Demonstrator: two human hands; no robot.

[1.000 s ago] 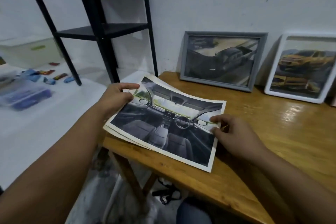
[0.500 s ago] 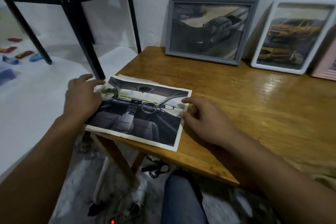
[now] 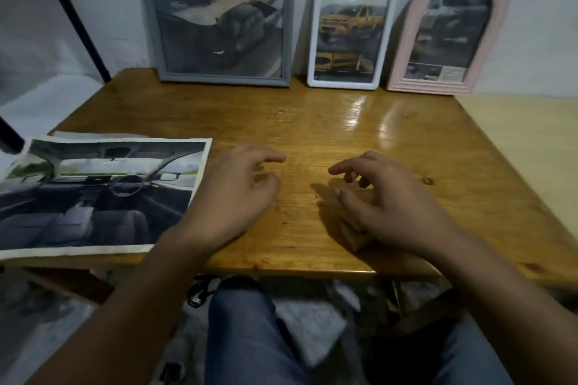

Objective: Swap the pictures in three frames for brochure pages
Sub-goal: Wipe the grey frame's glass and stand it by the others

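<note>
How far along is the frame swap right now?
Barely begun, it seems. The brochure pages lie at the table's left edge, untouched. Left hand and right hand hover, fingers relaxed, holding nothing. The grey frame, white frame and pink arched frame stand closed against the wall, each showing a vehicle picture.

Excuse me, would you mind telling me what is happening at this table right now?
A person sits at a wooden table. Both hands, the left hand and the right hand, hover empty over it. Printed car-interior brochure pages lie at the left edge. A grey rectangular frame, a white frame and a pink arched frame lean against the wall.
</note>
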